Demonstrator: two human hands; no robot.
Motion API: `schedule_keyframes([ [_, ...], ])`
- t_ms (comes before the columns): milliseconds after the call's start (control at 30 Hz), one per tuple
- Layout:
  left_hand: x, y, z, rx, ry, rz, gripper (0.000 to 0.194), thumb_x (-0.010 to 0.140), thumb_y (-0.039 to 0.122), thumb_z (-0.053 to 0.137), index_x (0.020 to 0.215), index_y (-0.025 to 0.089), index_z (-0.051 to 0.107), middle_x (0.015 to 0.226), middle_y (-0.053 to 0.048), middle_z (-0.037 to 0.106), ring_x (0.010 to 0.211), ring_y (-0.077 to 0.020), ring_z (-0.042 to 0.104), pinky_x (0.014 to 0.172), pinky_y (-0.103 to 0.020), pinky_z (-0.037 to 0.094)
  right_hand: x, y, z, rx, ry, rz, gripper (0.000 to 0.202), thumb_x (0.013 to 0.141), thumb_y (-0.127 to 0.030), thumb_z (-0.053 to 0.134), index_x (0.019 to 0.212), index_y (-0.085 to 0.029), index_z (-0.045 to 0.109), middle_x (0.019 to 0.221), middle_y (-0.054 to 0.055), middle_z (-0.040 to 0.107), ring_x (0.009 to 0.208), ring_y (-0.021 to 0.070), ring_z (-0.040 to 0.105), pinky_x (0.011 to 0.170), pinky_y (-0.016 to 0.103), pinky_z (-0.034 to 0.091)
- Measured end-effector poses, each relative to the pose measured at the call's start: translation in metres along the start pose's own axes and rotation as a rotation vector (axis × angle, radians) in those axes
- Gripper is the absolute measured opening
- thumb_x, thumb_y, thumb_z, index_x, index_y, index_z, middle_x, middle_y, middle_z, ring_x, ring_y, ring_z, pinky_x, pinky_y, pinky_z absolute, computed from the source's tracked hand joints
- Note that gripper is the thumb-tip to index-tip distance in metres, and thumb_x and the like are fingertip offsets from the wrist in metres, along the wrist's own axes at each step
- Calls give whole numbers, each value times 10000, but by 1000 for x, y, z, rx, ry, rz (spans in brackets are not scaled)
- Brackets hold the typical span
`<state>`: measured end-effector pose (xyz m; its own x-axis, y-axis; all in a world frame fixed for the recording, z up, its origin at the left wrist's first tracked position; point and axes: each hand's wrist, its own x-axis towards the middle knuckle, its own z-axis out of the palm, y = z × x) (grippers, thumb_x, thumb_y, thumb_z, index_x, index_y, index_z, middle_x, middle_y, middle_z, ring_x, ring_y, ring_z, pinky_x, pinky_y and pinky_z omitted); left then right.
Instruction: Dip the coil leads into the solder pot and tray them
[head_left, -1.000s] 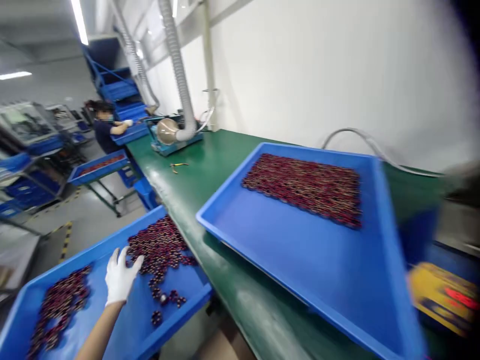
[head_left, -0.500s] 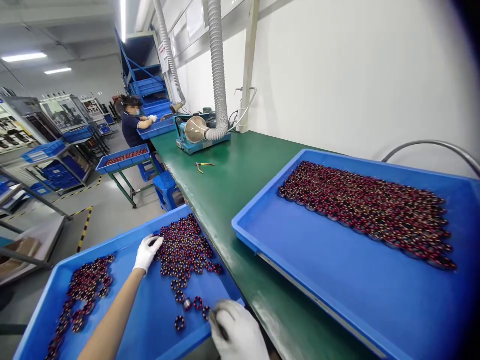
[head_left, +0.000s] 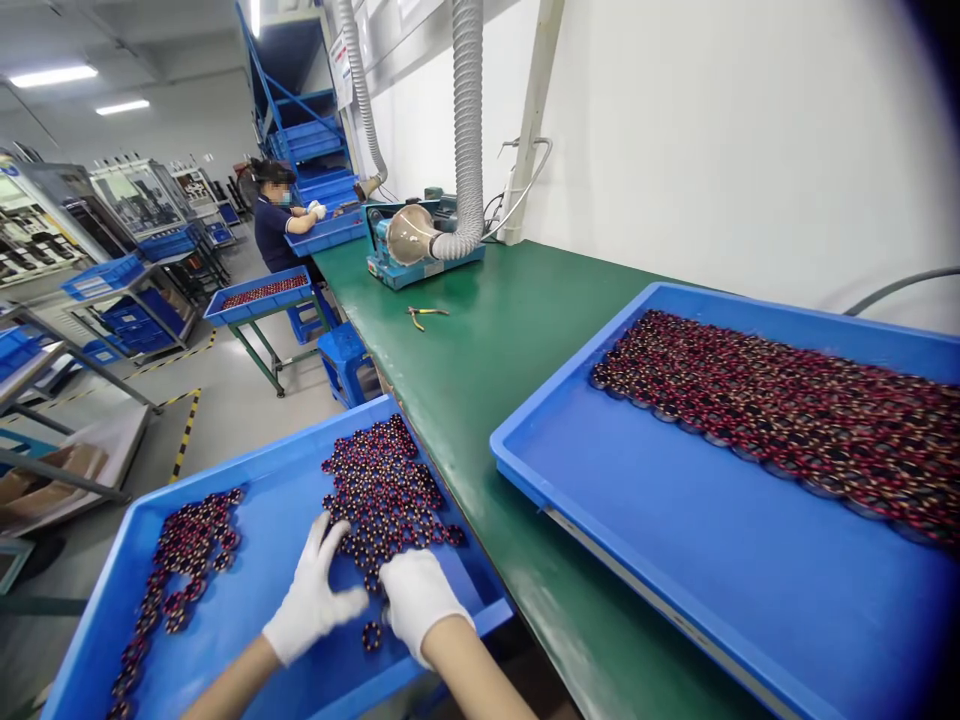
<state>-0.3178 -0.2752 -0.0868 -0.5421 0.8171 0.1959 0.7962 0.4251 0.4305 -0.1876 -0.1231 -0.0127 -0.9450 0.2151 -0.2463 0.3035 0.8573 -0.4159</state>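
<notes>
Green matting covers a long workbench (head_left: 480, 330) that runs away along a white wall; a blue tray (head_left: 277, 500) sits lower, off the bench's near-left edge, its long axis slanting from lower left to upper right. Inside it lie two groups of small dark red ring-shaped coils: a larger cluster (head_left: 382, 490) toward the bench side, its long axis running away from the person toward the tray's far corner, and a narrow strip of coils (head_left: 180, 560) trailing down the left side. Both gloved hands rest at the near end of the cluster; the left hand (head_left: 315, 595) lies flat with fingers spread over the nearest coils, while the right hand (head_left: 416, 600) is curled with fingertips down among them, though whether it pinches one I cannot tell; a loose coil (head_left: 370, 636) lies between the two hands.

On the bench a second blue tray (head_left: 645, 520) holds a dense flat bed of coils (head_left: 780, 410) along its far side; pliers (head_left: 426, 316) and a blue machine (head_left: 420, 245) with a grey duct stand farther off; another person (head_left: 274, 215) works at the far end.

Half a second ago the left hand reached farther up beside the cluster and the right hand was only entering at the tray's near rim; both have since closed together.
</notes>
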Motion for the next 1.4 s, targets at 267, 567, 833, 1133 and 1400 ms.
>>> schedule_keyframes([
  [267,-9,24,14,248,53,87,891,481,336,714,1292,184,380,1362,-170,359,1289,-446,201,1020,-630,193,12,7,2,-55,38,137,320,770,55,367,903,-20,649,861,236,649,787,301,660,644,392,492],
  [567,2,0,25,331,133,11,870,589,390,707,1309,169,271,1336,-202,324,1241,-454,290,940,-594,362,17,8,7,-38,18,72,258,771,30,440,891,-46,656,902,213,643,819,285,661,659,346,497],
  [833,9,6,17,315,102,105,813,554,464,746,1237,202,392,1312,-181,360,1182,-405,395,922,-538,421,10,8,-2,-11,64,125,313,738,-25,509,1025,-114,597,1057,182,588,865,261,638,710,352,503],
  [1133,16,8,18,352,150,74,540,680,299,631,1171,177,440,1280,-172,425,1127,-322,472,903,-474,449,4,4,2,-12,76,29,622,689,-328,652,1267,-194,466,1367,164,403,1205,353,389,946,462,348],
  [1400,22,9,17,416,172,45,546,693,323,601,1186,146,449,1219,-164,495,1102,-333,478,896,-475,436,29,-8,13,-52,77,181,408,822,-210,514,1221,-126,509,1204,206,533,1060,332,502,794,466,415],
])
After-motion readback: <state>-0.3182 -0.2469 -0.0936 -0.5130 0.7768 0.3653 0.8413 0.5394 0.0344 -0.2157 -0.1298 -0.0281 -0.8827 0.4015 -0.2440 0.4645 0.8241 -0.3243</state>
